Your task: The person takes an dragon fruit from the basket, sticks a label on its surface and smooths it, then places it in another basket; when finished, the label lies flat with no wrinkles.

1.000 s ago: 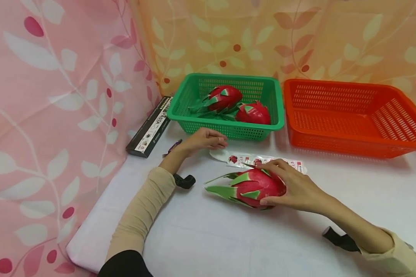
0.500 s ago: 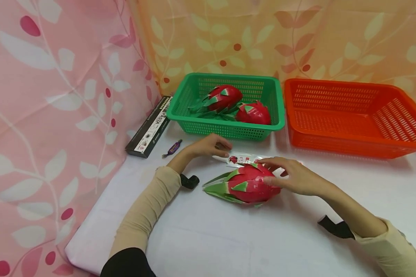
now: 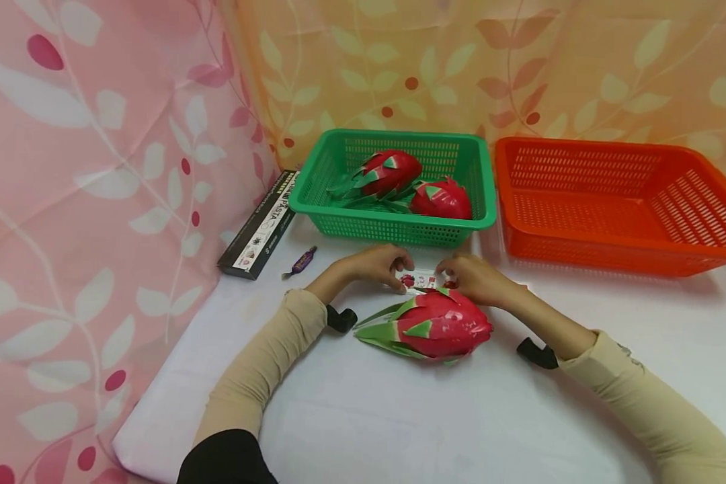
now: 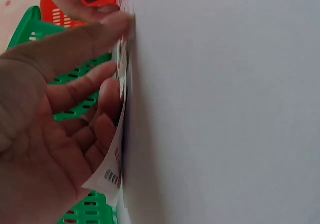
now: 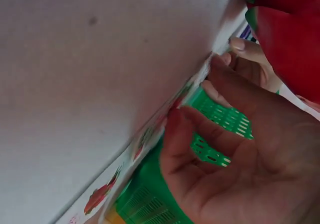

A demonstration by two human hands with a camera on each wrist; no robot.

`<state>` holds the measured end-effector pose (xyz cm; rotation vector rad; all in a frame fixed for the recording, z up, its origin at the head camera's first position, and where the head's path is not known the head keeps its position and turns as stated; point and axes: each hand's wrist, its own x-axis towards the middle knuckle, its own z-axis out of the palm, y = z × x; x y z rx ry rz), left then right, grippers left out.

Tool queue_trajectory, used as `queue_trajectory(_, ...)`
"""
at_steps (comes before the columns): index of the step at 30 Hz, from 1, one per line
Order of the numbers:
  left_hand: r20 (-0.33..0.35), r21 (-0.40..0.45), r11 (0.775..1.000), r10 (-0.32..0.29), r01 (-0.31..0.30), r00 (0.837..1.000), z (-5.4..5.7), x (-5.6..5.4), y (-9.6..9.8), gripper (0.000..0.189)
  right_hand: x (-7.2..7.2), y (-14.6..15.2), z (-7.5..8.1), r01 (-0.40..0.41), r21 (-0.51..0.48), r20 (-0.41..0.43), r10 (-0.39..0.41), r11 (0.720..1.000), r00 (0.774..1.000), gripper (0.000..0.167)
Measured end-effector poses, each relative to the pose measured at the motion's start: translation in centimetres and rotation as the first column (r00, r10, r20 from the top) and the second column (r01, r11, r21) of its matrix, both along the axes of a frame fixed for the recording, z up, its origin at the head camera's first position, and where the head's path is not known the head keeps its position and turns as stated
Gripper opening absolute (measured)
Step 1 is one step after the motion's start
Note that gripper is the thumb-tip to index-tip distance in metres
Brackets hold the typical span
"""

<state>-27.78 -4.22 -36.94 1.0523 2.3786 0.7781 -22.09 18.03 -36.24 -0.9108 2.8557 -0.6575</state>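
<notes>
Both hands bend over the printed strip (image 3: pixel 425 279): the left hand (image 3: pixel 376 265) at its left part, the right hand (image 3: pixel 475 277) just beside, facing it. Left thumb and fingertips stand apart, the thumb at the strip's edge; whether they pinch it, I cannot tell. Right fingers (image 5: pixel 176 131) are curved, index and thumb tips apart at the strip; a firm hold cannot be made out either. The strip lies on the table (image 3: pixel 375 410), between the fruit (image 3: pixel 444 328) and the green basket (image 3: pixel 393 225).
</notes>
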Motion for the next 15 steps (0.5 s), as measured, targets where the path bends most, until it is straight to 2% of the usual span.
queue_trajectory(5, -0.009, 0.001, 1.000, -0.005, 0.005, 1.000, -0.01, -0.02, 0.33, 0.039, 0.25, 0.00, -0.26, 0.035, 0.019, -0.006, -0.035, 0.999, 0.999, 0.031)
queue_trajectory(10, 0.016, 0.066, 0.998, -0.001, 0.000, 1.000, 0.08, 0.09, 0.28, 0.039, 0.17, 0.02, -0.43, 0.010, -0.007, -0.038, -0.010, 1.000, 0.999, 0.036)
queue_trajectory(15, 0.049, 0.131, 0.991, -0.003, -0.004, 0.999, 0.04, 0.23, 0.07, 0.035, 0.11, 0.04, -0.43, 0.010, -0.096, -0.022, -0.012, 0.995, 1.000, 0.023)
